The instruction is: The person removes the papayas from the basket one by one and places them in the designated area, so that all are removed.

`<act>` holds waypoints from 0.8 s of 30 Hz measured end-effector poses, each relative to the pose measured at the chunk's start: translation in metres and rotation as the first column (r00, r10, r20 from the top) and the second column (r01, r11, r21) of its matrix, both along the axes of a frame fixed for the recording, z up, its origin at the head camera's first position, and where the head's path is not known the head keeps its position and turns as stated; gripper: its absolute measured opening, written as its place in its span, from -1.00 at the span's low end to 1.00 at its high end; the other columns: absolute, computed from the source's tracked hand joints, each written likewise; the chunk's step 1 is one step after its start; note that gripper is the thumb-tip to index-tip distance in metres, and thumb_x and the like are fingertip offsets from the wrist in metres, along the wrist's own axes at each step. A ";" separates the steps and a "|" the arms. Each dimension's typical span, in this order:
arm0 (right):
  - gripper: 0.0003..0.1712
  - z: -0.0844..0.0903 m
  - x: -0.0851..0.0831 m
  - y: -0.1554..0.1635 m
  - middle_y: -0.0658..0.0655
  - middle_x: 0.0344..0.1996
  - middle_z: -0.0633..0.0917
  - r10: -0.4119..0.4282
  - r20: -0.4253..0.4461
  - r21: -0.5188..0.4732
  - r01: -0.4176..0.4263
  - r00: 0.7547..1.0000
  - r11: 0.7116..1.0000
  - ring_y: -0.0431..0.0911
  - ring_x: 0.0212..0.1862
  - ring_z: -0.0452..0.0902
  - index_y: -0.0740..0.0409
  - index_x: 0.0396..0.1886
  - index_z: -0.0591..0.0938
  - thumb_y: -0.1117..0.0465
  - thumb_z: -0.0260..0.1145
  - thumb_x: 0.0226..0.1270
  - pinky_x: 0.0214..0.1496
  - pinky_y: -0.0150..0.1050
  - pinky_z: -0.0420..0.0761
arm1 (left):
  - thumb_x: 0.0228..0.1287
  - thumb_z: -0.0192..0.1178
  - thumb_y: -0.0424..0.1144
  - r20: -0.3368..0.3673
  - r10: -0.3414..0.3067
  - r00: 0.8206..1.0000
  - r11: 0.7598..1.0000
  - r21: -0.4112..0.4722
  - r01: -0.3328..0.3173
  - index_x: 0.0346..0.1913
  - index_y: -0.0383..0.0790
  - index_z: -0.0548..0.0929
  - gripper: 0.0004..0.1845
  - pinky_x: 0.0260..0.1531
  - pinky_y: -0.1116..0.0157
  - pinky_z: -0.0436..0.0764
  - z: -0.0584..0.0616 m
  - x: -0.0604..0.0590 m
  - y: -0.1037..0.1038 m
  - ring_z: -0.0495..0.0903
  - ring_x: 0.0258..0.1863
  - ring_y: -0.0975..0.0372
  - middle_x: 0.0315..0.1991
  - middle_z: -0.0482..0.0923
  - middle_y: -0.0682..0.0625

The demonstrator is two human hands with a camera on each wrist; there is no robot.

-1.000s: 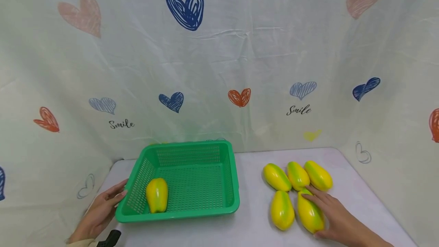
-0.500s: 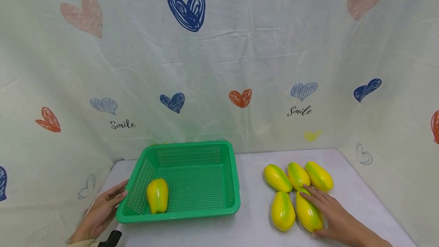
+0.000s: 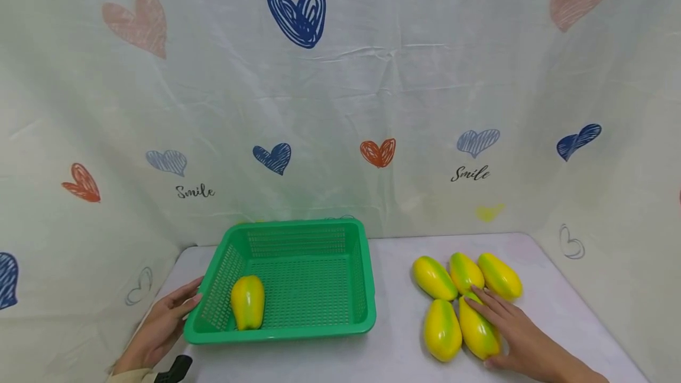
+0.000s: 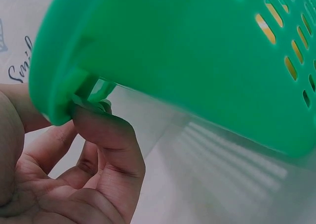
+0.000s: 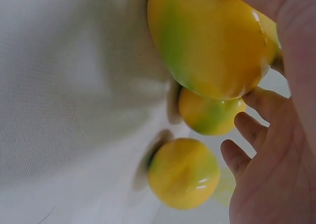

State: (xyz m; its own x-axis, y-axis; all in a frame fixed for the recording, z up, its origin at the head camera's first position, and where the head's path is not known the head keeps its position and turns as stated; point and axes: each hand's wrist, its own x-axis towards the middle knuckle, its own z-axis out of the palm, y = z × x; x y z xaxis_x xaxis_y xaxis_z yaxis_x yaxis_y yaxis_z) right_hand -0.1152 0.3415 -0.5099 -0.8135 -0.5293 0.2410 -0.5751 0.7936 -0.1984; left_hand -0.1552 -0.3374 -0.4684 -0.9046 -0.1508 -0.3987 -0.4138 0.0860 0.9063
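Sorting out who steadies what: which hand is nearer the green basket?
Left. The left hand touches the basket at its left rim; the right hand rests on a mango apart from it.

A white table [image 3: 393, 347] stood below — behind it, at twelve o'clock, hung a heart-printed cloth [image 3: 340, 93] reading "Smile".

A green perforated plastic basket [image 3: 298, 279] is sitting on the left part of the white cloth-covered table [image 3: 393, 347], with one yellow-green papaya-shaped fruit [image 3: 247, 302] lying in its front left corner. The left hand [image 3: 159, 330] is resting against the basket's left rim. To the right, well apart from the basket, five more yellow-green fruits [image 3: 463, 303] are lying on the table: three in a row behind, two in front. The right hand [image 3: 518, 338] is lying on the front right fruit [image 3: 477, 331]. A white heart-printed curtain [image 3: 340, 93] is hanging behind the table.
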 end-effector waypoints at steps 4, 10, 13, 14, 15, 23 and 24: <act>0.28 0.000 -0.001 0.000 0.02 0.68 0.20 0.018 -0.007 -0.006 -0.018 1.000 1.000 -0.66 0.53 -0.50 -0.02 0.59 0.39 -0.15 0.76 -0.19 0.37 -0.77 -0.42 | 0.66 0.12 -0.26 -0.001 0.001 1.000 1.000 0.005 -0.001 0.68 -0.37 0.00 -0.25 -0.07 0.44 0.71 0.001 -0.001 0.000 0.57 -0.13 0.43 0.61 -0.04 -0.47; 0.27 0.001 -0.001 -0.001 0.09 0.62 0.29 0.000 -0.024 0.018 0.000 1.000 1.000 -0.52 0.60 -0.30 -0.06 0.58 0.39 -0.19 0.76 -0.20 0.48 -0.69 -0.20 | 0.66 0.12 -0.27 -0.011 0.006 1.000 1.000 0.008 -0.006 0.68 -0.39 0.02 -0.25 -0.07 0.42 0.71 0.000 -0.001 0.000 0.58 -0.13 0.43 0.58 0.02 -0.46; 0.25 0.005 0.001 -0.003 0.12 0.59 0.33 -0.045 0.015 0.055 0.044 0.999 0.998 -0.30 0.57 0.01 -0.15 0.58 0.39 -0.24 0.74 -0.18 0.54 -0.26 0.36 | 0.66 0.11 -0.27 -0.009 0.013 1.000 1.000 0.009 -0.012 0.68 -0.38 0.01 -0.26 -0.07 0.43 0.71 -0.001 -0.002 0.001 0.59 -0.15 0.45 0.61 -0.01 -0.47; 0.24 0.007 0.002 -0.004 0.12 0.58 0.34 -0.068 0.028 0.073 0.066 0.997 0.995 -0.22 0.52 0.12 -0.19 0.57 0.39 -0.26 0.74 -0.18 0.45 -0.12 0.50 | 0.67 0.10 -0.28 -0.007 0.015 1.000 1.000 0.007 -0.014 0.68 -0.37 0.01 -0.26 -0.07 0.44 0.71 -0.001 -0.003 0.001 0.59 -0.15 0.46 0.62 -0.03 -0.46; 0.24 0.010 0.003 -0.005 0.12 0.58 0.34 -0.081 0.044 0.080 0.077 0.996 0.994 -0.13 0.49 0.19 -0.19 0.56 0.40 -0.26 0.74 -0.18 0.35 0.05 0.60 | 0.67 0.09 -0.27 -0.008 0.012 1.000 1.000 0.007 -0.012 0.68 -0.37 0.00 -0.26 -0.07 0.45 0.70 -0.001 -0.003 0.001 0.58 -0.15 0.47 0.62 -0.04 -0.46; 0.27 0.036 0.004 -0.009 0.19 0.55 0.36 -0.098 0.113 0.024 0.095 0.989 0.995 0.18 0.38 0.32 -0.10 0.54 0.44 -0.16 0.80 -0.27 0.21 0.41 0.56 | 0.67 0.11 -0.24 -0.006 0.008 1.000 1.000 0.012 -0.008 0.69 -0.35 -0.02 -0.24 -0.06 0.47 0.70 -0.002 -0.002 0.000 0.58 -0.15 0.50 0.65 -0.10 -0.45; 0.27 0.039 0.004 -0.009 0.17 0.54 0.38 -0.095 0.092 0.020 0.093 0.991 0.995 0.14 0.39 0.31 -0.12 0.54 0.45 -0.17 0.80 -0.28 0.27 0.30 0.58 | 0.66 0.12 -0.24 -0.004 0.010 1.000 1.000 0.012 -0.010 0.69 -0.36 -0.02 -0.23 -0.07 0.47 0.70 -0.002 -0.001 0.000 0.57 -0.16 0.51 0.65 -0.11 -0.46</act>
State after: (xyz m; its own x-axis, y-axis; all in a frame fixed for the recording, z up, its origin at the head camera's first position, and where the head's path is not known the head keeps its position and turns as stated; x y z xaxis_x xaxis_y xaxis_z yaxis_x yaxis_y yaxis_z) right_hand -0.1115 0.3320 -0.4708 -0.8785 -0.4523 0.1540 -0.4772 0.8469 -0.2347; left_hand -0.1566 -0.3373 -0.4705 -0.9047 -0.1549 -0.3970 -0.4110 0.0708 0.9089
